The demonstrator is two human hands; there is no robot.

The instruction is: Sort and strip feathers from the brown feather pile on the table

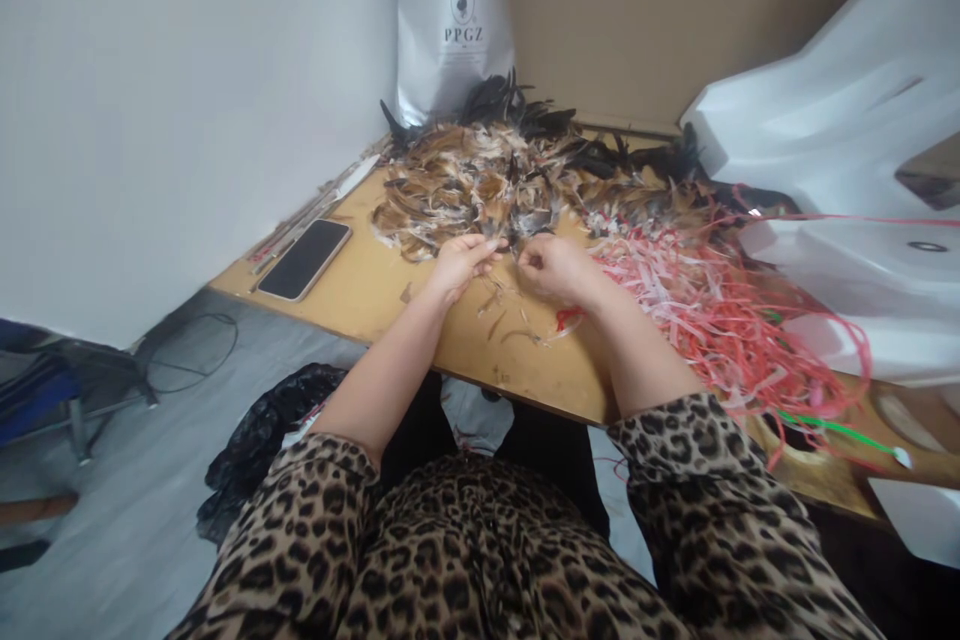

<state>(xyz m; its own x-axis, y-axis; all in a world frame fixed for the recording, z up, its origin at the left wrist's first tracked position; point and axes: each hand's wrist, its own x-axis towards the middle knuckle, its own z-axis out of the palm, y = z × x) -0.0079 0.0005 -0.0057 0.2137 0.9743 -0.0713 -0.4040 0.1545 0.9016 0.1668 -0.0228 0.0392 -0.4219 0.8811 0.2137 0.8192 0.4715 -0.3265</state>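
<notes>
A broad heap of brown, cream and black feathers lies on the tan wooden table. At its near edge my left hand is closed in a pinch, thumb and forefinger on what looks like a small feather. My right hand is just to the right, fingers curled in; whatever it may hold is hidden. Several loose feather bits are scattered on the table below and between the hands. Beside my right forearm spreads a tangled pile of pink, red and white plastic strips.
A phone lies face up at the table's left. Behind the feathers stands a silvery bag with printed letters. White molded plastic rises on the right, near a green strip. A black plastic bag is on the floor.
</notes>
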